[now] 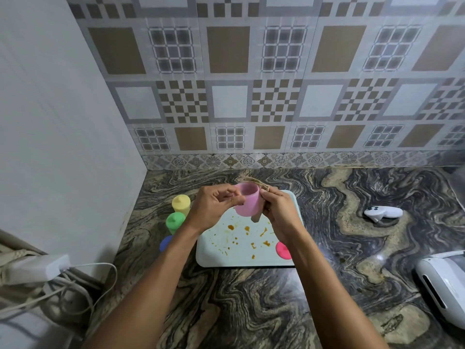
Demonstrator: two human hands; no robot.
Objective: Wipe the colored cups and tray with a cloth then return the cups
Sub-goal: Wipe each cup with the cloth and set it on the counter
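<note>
A pale pink plastic cup (247, 201) is held above the tray, gripped at its rim by the curled fingers of the left hand (214, 206). A beige cloth (261, 185) is pinched against its far side by the right hand (279, 212). Below, a pale blue rectangular tray (251, 258) is spattered with orange-brown stains. A red cup (282, 250) on it is partly hidden by the right forearm. Yellow (181, 204), green (175, 221) and blue (166, 243) cups are lined up left of the tray on the marbled stone counter (251, 298).

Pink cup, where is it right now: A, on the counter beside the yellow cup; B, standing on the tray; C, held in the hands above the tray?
C: the left hand grips the pink cup while the right hand presses a cloth to it, above the tray.
</note>
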